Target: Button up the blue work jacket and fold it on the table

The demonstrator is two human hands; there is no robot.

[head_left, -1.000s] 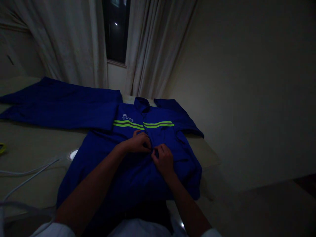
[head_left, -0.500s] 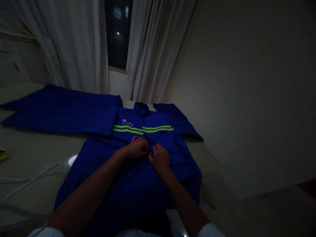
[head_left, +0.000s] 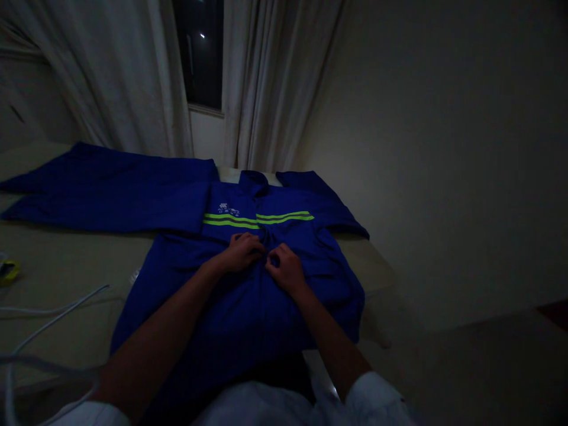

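Observation:
A blue work jacket (head_left: 235,307) with yellow-green reflective stripes lies face up on the table, its collar at the far side. My left hand (head_left: 243,251) is bent over the front opening just below the stripes, fingers closed on the jacket's edge. Close beside it on the right, my right hand (head_left: 284,266) pinches the same front opening, thumb and forefinger curled into a ring. Whether a button or a fastener lies between the fingertips is too dark to make out. White lettering marks the chest on the left.
Blue trousers or a second blue garment (head_left: 110,189) lies on the table (head_left: 66,260) at the left. White cables (head_left: 62,316) and a small yellow-and-black object (head_left: 9,271) are at the left edge. Curtains (head_left: 270,89) and a dark window (head_left: 199,59) stand behind; a wall (head_left: 444,165) is on the right.
The view has tilted slightly, so the jacket appears higher. Both hands stay at the front opening; the left fingers have flattened a little and the right thumb and forefinger show a clearer pinch.

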